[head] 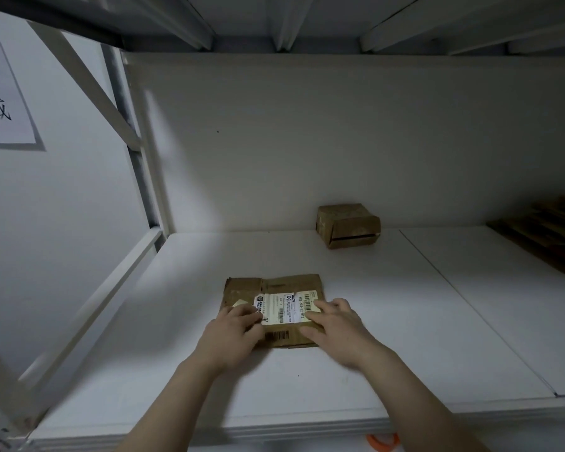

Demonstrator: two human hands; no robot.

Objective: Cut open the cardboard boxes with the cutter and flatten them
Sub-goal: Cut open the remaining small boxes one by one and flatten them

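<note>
The flattening step is in hand: a flattened box lies near the middle of the shelf, a little back from its front edge, with a white shipping label facing up. Both hands are on it. The left hand lies palm down over the box's left part, fingers stretched out onto the label and gripping nothing. The right hand presses the right side in the same way, fingers fairly straight and spread. Neither hand holds a tool. The cardboard looks nearly flat already, though its far left corner shows a crease and a slightly raised flap, so I judge this box close to finished. A small box stands well apart at the back edge of the shelf, against the wall, folded up in its box shape, with a dark slit along its front face. At the far right edge of the shelf there is a dark stack of cardboard, which looks like sheets already laid flat. The next move probably calls for lifting this sheet across to that stack, then reaching to the back for the small box and drawing it forward. That box will need the cutter. An orange thing peeks out below the shelf's front edge, but I cannot tell whether it is the cutter.
</note>
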